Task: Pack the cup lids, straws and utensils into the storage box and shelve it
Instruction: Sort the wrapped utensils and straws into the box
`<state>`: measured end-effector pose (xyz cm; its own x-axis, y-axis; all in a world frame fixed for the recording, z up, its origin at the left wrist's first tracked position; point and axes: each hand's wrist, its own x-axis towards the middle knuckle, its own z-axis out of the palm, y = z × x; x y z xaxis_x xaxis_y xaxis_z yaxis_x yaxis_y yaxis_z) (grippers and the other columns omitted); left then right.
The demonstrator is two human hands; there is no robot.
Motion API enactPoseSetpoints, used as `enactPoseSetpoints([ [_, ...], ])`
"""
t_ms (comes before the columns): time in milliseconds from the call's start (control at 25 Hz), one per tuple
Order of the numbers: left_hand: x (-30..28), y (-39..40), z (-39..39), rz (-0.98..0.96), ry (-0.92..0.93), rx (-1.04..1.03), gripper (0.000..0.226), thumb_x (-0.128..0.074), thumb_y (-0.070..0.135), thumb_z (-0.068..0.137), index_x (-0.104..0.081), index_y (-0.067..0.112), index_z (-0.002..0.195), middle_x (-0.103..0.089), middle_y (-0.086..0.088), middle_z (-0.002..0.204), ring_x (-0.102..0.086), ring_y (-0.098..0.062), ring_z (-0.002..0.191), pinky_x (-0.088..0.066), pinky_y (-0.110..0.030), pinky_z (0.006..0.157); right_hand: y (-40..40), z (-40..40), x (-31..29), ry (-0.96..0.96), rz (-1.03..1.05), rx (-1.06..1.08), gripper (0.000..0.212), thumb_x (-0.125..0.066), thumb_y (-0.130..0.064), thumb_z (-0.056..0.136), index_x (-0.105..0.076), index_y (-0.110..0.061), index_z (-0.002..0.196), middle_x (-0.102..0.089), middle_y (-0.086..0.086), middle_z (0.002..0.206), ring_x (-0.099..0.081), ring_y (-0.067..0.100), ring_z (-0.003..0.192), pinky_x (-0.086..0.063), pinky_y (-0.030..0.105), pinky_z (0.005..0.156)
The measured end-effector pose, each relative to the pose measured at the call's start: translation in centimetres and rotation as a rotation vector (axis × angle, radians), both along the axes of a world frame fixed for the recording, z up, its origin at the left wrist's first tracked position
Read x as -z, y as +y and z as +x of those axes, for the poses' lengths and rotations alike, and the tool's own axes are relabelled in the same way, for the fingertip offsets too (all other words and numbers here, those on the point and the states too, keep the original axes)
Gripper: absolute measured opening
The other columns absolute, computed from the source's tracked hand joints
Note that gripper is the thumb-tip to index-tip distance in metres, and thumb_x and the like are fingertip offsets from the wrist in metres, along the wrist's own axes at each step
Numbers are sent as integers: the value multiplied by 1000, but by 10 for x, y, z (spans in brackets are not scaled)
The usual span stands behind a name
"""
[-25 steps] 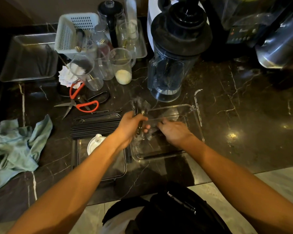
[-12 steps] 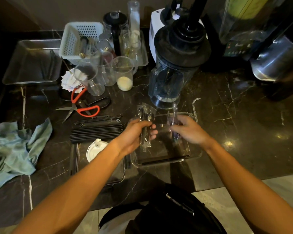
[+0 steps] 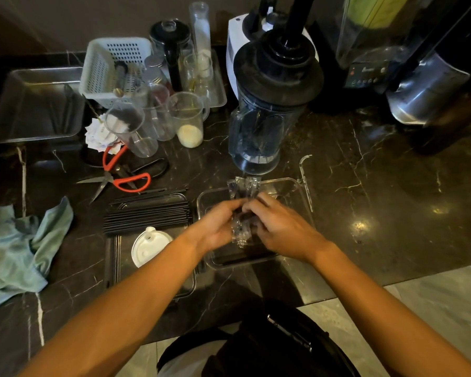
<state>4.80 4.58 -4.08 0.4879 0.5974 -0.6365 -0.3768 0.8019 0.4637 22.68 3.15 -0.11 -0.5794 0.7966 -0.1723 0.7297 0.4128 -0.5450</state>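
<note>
Now both hands meet over the clear storage box [image 3: 297,186] on the desk: the right hand [image 3: 280,227] has joined the left hand [image 3: 218,227], each grip grasping the wrapped utensils [image 3: 242,187], gathered for packing.

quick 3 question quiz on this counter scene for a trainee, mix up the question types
1. True or false: both hands hold the wrapped utensils over the clear box.
2. Which item has red handles? A) scissors B) white lid C) straws
3. Fill in: the white lid lies nearer the ___ hand.

Key
1. True: left hand and right hand both grip the bundle.
2. A
3. left
</note>
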Motion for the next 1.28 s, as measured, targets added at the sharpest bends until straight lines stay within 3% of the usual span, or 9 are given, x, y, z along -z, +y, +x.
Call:
enactPoseSetpoints([
  [160, 9, 4, -3, 40, 102, 75, 31, -43, 28, 104, -60, 9, 123, -68, -8, 92, -66, -19, 79, -55, -34, 69, -8, 8, 12, -53, 55, -38, 46, -56, -9, 98, -57, -17, 143, -50, 3, 140, -50, 19, 129, -52, 42, 103],
  [280, 9, 8, -2, 89, 119, 153, 32, -41, 24, 101, -65, 12, 118, -71, -7, 96, -67, -20, 86, -54, -35, 78, -12, 9, 15, -55, -48, -25, 58, -51, -7, 101, -44, -22, 156, -46, 2, 157, -51, 17, 137, -44, 42, 115],
  [400, 14, 17, -2, 122, 205, 227, 37, -51, 9, 96, -64, 5, 130, -71, -15, 118, -69, -25, 100, -58, -34, 85, -12, 17, 22, 62, -142, 42, 58, -50, -4, 99, -48, -27, 152, -45, -4, 159, -58, 13, 133, -49, 40, 112],
  [560, 23, 26, 4, 158, 261, 383, 35, -61, 3, 94, -63, -5, 128, -71, -22, 120, -72, -24, 100, -58, -31, 87, -8, 30, 30, -39, 58, 226, 48, -62, -26, 99, -50, -23, 146, -48, 0, 149, -60, 25, 126, -54, 35, 96],
  [720, 22, 30, 17, 330, 339, 670, 31, -62, 3, 95, -62, -7, 124, -72, -24, 115, -73, -28, 104, -58, -33, 93, 0, 32, 43, -325, 214, 52, 103, -76, -45, 86, -17, -19, 166, -14, 6, 174, -13, 29, 160, -17, 49, 125],
  [800, 20, 33, 20, 407, 372, 786, 31, -62, 3, 95, -62, -11, 123, -70, -30, 116, -72, -27, 102, -59, -28, 89, 4, 31, 46, -416, 220, -7, 98, -76, -44, 86, -25, -15, 164, -33, 8, 167, -23, 31, 157, -17, 52, 126],
  [920, 25, 36, 18, 394, 405, 796, 34, -68, 4, 91, -63, -4, 125, -71, -28, 116, -72, -24, 100, -58, -31, 92, 11, 29, 45, -469, 191, -35, 65, -70, -45, 89, -51, -15, 144, -57, 8, 139, -52, 29, 132, -35, 45, 114],
  [1120, 40, 29, 24, 558, 743, 656, 45, -83, 11, 78, -61, 12, 117, -75, -12, 109, -73, -27, 102, -58, -44, 96, 25, 19, 55, -548, 48, 5, 54, -64, -33, 96, -51, -16, 145, -57, 11, 142, -50, 30, 134, -38, 45, 112],
  [1280, 37, 16, 24, 901, 1080, 675, 54, -82, 21, 79, -59, 19, 128, -67, -2, 119, -64, -20, 108, -54, -36, 93, 40, 10, 60, -686, -20, 15, 48, -61, -25, 97, -53, -13, 143, -57, 13, 144, -49, 32, 136, -37, 46, 115],
])
